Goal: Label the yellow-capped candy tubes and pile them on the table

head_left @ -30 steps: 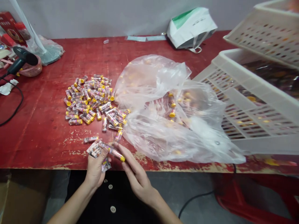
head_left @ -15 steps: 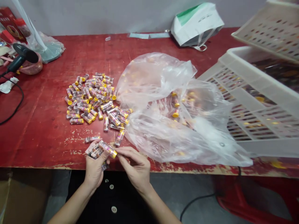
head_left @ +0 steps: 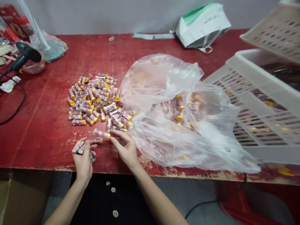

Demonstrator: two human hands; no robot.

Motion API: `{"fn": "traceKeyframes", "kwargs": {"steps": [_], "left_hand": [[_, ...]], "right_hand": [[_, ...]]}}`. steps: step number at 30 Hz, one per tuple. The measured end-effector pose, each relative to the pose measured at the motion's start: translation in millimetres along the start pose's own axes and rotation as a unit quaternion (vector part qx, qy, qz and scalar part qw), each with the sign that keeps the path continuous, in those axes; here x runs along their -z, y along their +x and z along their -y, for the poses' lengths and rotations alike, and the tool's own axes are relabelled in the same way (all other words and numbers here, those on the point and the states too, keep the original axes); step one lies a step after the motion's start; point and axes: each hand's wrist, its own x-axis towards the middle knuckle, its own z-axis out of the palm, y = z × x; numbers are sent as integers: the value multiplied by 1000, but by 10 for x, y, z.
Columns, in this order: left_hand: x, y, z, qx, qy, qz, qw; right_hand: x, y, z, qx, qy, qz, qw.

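Left hand (head_left: pixel 83 161): closed on a wad of printed slips (head_left: pixel 81 148). Right hand (head_left: pixel 125 148): fingers extended, tips at your capped tube (head_left: pixel 101 133), grip unclear. Tube lies just below the tube pile (head_left: pixel 92 100), beside the plastic bag (head_left: pixel 178 125).

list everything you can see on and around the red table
yellow-capped tubes: dozens, pink print, loose pile left of centre on the table
tubes in bag: several, yellow caps, inside the plastic bag
clear plastic bag: one, transparent, right of the pile
red table: one, worn red top, under it all
cream perforated crates: two, far right, stacked askew
white and green bag: one, back edge
black handheld device: one, back left
pink bowl: one, beneath that device
loose tube: one, pink and yellow, between the hands
printed slips: small bundle, pink and white, in the left hand
left hand: bare, front of table
right hand: bare, fingers by the loose tube's cap
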Motion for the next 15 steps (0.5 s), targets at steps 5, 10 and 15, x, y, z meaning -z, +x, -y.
{"fn": "traceKeyframes", "kwargs": {"steps": [5, 10, 15], "left_hand": [[67, 33, 3, 70, 61, 35, 995], [-197, 308, 17, 65, 55, 66, 994], [-310, 272, -65, 149, -19, 89, 985]], "right_hand": [[475, 143, 58, 33, -161, 3, 986], [1521, 647, 364, 58, -442, -138, 885], [2180, 1499, 538, -1, -520, -165, 838]]}}
